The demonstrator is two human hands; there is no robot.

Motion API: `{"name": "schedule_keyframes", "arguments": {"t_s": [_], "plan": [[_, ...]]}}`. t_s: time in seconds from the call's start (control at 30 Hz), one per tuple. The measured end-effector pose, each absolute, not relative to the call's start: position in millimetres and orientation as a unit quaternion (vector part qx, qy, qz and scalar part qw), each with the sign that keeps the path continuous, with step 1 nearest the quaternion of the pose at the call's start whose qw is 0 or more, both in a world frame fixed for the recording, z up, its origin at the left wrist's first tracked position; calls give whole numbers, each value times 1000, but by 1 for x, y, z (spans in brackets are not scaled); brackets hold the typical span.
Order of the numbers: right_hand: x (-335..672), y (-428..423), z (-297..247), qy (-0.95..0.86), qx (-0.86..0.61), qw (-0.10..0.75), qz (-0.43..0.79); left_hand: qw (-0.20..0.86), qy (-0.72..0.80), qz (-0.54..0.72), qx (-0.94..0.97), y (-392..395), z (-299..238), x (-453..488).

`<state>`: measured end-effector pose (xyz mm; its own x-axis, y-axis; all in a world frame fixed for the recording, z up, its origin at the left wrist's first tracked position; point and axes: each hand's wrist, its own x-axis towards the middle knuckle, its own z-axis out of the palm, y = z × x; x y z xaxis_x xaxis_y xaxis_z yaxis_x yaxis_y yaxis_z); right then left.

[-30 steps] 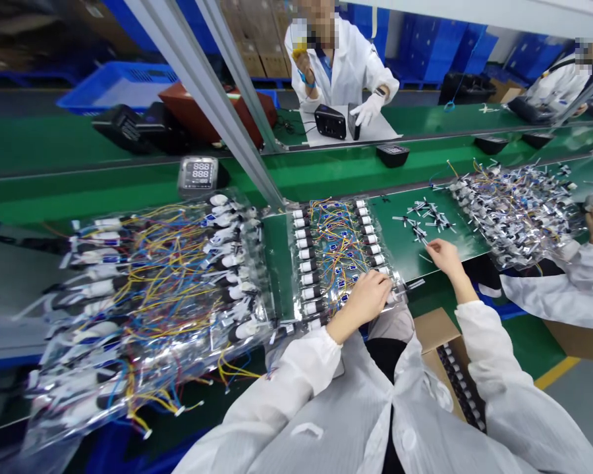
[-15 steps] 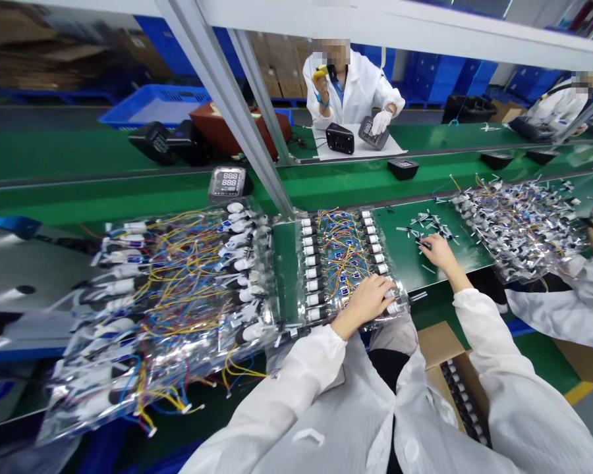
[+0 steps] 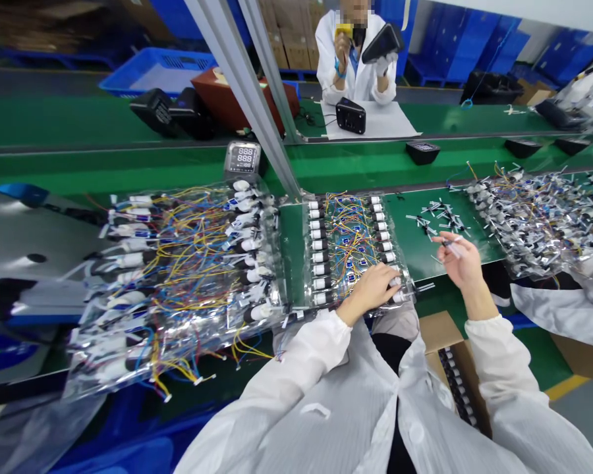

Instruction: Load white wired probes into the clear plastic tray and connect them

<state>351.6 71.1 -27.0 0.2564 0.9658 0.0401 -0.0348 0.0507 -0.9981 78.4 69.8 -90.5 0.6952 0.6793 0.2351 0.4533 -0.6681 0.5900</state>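
In front of me lies a clear plastic tray [image 3: 307, 289] with two columns of small black-and-white cylinders [image 3: 319, 268], small blue boards and coloured wires between them. My left hand [image 3: 371, 288] rests over its lower right part, fingers closed on a white cylinder [image 3: 395, 282] there. Raised to the right of the tray, my right hand [image 3: 463, 263] pinches a small black piece with white strips [image 3: 453, 247]. Just beyond it, similar small black pieces with white strips [image 3: 442, 212] lie scattered on the green table.
A larger stack of wired trays [image 3: 188, 263] fills the left. Another heap of wired parts [image 3: 538, 210] lies right, beside a neighbour's hand. An open carton [image 3: 442, 329] stands below. A metal post [image 3: 247, 85] rises behind. Across the line, a co-worker holds a black device [image 3: 383, 43].
My right hand has lifted from the scattered pieces with one between its fingers, turning palm upward. My left hand stays at the tray. The co-worker opposite has raised the black device.
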Motion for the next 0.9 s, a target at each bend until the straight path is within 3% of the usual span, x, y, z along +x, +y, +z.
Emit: {"name": "schedule_keyframes", "arguments": {"t_s": [0.1, 0.2, 0.43, 0.6, 0.7, 0.9], "plan": [[318, 45, -32, -350, -512, 581, 527, 255, 316, 225, 885, 69, -88, 78], [292, 32, -44, -346, -521, 570, 532, 255, 319, 222, 886, 69, -88, 77], [282, 20, -70, -474, -571, 482, 467, 258, 312, 237, 883, 70, -95, 77], [281, 13, -81, -578, -608, 458, 296, 276, 316, 255, 871, 71, -101, 78], [280, 10, -88, -597, -624, 437, 252, 284, 323, 255, 866, 71, -103, 77], [275, 5, -109, -485, -634, 481, 362, 285, 333, 247, 865, 72, -103, 78]]}}
